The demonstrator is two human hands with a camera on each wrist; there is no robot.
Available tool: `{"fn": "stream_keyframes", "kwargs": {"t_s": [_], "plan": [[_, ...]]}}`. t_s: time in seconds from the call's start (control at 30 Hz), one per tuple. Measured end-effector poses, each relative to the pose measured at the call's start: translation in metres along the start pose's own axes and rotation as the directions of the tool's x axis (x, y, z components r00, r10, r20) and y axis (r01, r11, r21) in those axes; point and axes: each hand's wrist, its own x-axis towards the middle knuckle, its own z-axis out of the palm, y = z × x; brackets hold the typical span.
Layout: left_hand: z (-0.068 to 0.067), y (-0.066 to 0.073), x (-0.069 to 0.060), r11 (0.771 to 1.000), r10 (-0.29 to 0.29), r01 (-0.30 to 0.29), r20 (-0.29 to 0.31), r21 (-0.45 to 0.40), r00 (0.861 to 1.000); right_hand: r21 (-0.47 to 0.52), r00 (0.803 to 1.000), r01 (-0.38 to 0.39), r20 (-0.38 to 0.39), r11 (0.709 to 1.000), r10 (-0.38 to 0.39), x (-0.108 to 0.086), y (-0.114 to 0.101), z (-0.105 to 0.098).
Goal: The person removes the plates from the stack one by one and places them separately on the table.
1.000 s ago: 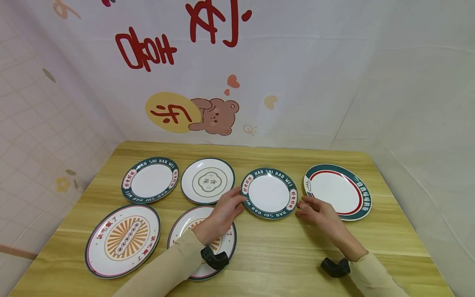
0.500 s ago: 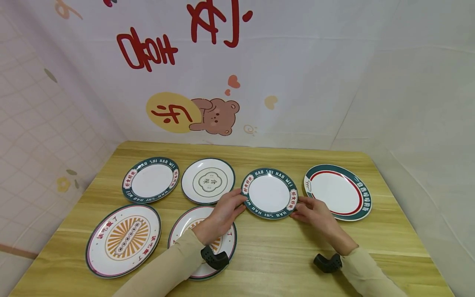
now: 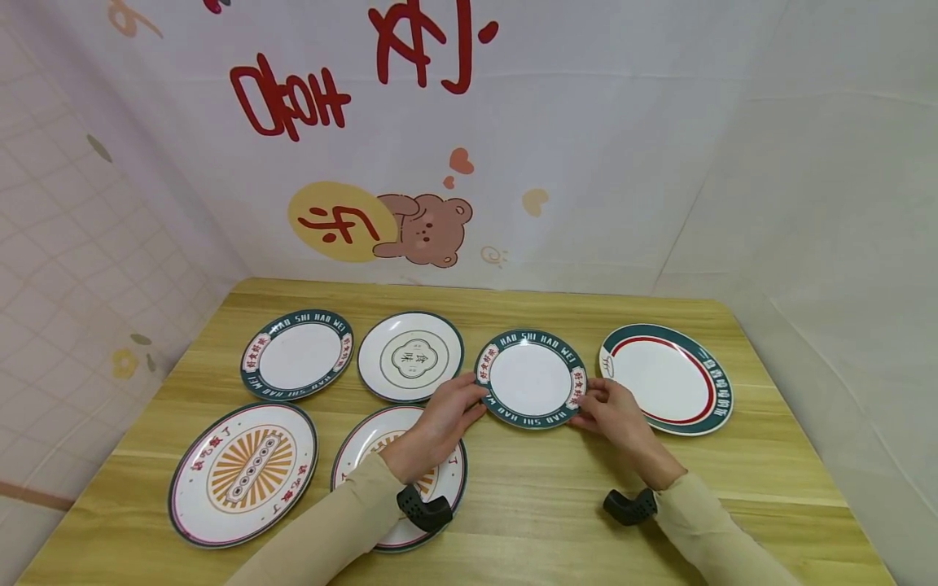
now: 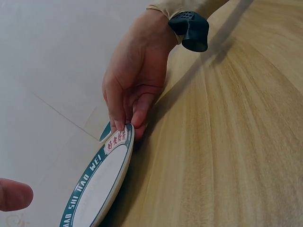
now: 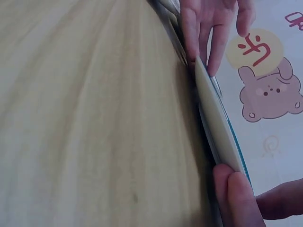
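In the head view a small white plate with a green lettered rim is between my hands. My right hand pinches its right edge, thumb on the rim and fingers beneath. My left hand touches the left edge with extended fingers; in the right wrist view its thumb stands apart from the rim. The plate's pale underside shows in that view, its near edge tipped off the table. Under my left forearm lies a plate with an orange sunburst, partly hidden.
A larger green-and-red-rimmed plate lies at the right. To the left are a plate with a central emblem, another green-rimmed plate and a second sunburst plate. A printed cloth wall backs the wooden table.
My right hand has moved left to the small plate's right edge and taken hold of it. The plate has shifted up very slightly. My left hand stays in place.
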Motion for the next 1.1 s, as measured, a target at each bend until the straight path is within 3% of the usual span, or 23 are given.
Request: {"fn": "stream_keyframes", "kwargs": {"t_s": [0.27, 0.5, 0.83, 0.97, 1.1], "plan": [[-0.002, 0.005, -0.008, 1.000, 0.010, -0.010, -0.003, 0.021, 1.000, 0.034, 1.000, 0.002, -0.009, 0.999, -0.002, 0.006, -0.002, 0.003], [-0.014, 0.009, -0.022, 0.998, 0.051, -0.050, -0.040, 0.038, 0.998, 0.072, 1.000, -0.005, -0.017, 0.997, 0.007, 0.010, -0.004, 0.005], [-0.029, 0.022, -0.044, 0.986, 0.165, -0.165, -0.054, -0.008, 0.985, 0.042, 1.000, -0.018, -0.024, 0.999, 0.019, 0.006, -0.006, 0.006], [-0.035, 0.026, -0.051, 0.979, 0.196, -0.199, -0.077, -0.036, 0.978, 0.017, 1.000, 0.018, 0.009, 1.000, -0.018, -0.003, -0.007, 0.006], [-0.042, 0.029, -0.060, 0.976, 0.211, -0.216, -0.103, -0.035, 0.972, -0.092, 0.997, 0.076, 0.031, 0.993, -0.073, -0.013, -0.009, 0.003]]}}
